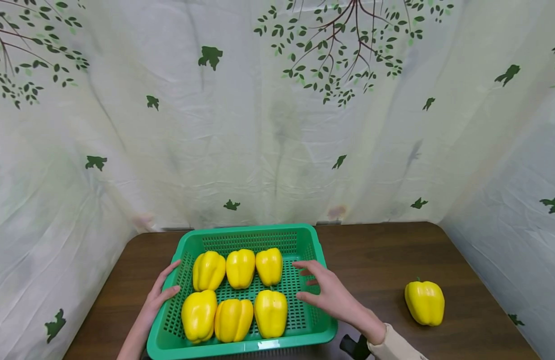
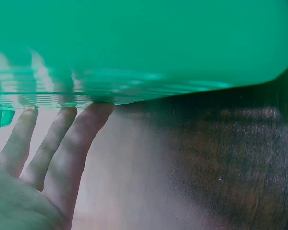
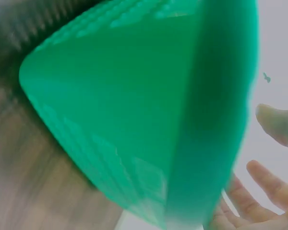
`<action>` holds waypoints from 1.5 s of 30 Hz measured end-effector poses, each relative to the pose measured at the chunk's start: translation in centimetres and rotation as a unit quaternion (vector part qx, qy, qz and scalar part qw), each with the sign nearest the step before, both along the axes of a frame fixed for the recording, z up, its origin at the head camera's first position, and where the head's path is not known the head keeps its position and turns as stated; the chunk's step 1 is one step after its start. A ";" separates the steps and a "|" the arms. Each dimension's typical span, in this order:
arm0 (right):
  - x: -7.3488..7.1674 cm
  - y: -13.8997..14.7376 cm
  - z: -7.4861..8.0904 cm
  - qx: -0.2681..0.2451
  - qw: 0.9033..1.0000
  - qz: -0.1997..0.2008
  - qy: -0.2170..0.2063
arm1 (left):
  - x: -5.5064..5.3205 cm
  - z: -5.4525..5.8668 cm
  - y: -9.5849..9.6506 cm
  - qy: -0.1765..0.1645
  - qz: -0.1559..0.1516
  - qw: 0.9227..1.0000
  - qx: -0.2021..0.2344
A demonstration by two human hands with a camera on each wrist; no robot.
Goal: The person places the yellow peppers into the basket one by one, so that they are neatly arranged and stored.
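Observation:
A green plastic basket [image 1: 241, 345] holds several yellow bell peppers [image 1: 271, 313] in two rows of three. At its left side, my left hand [image 1: 159, 292] holds the basket, thumb over the rim. The left wrist view shows fingers [image 2: 69, 143] reaching against the outside of the basket wall [image 2: 144, 43]. My right hand [image 1: 327, 290] hovers over the basket's right side with fingers spread and nothing in them. In the right wrist view the right hand [image 3: 264, 196] shows beyond the green rim [image 3: 211, 115]. A single yellow bell pepper [image 1: 424, 303] sits on the table, right of the basket.
The dark brown wooden table [image 1: 372, 250] carries the basket and the lone pepper. A white curtain [image 1: 277, 150] with printed leaves and branches hangs behind the table and along both sides. Near my right wrist is a black object [image 1: 356, 346].

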State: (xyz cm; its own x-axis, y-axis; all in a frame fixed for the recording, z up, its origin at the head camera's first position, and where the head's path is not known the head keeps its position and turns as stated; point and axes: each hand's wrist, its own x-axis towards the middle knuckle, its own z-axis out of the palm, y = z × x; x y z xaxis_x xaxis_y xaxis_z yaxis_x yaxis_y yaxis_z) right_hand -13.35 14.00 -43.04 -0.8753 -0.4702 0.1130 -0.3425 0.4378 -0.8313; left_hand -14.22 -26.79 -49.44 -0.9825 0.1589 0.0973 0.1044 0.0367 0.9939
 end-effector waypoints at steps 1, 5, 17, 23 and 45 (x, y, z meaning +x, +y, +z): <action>-0.1 0.3 0.1 -0.006 1.000 -0.004 0.004 | 0.0 0.0 0.0 -0.002 0.000 1.000 0.000; -0.3 1.4 0.4 -0.014 0.999 -0.023 0.020 | 0.0 0.0 0.1 -0.006 0.003 1.000 -0.001; -0.8 5.5 -0.1 -0.067 0.994 -0.063 0.053 | -0.2 0.0 0.1 -0.011 0.005 1.000 -0.007; -1.1 7.8 -0.5 -0.065 0.989 -0.099 0.085 | -0.2 -0.2 0.0 0.022 0.000 1.000 0.005; -0.5 14.6 -1.4 0.010 0.971 -0.209 0.116 | -0.1 -0.3 -0.1 0.027 -0.006 1.000 0.012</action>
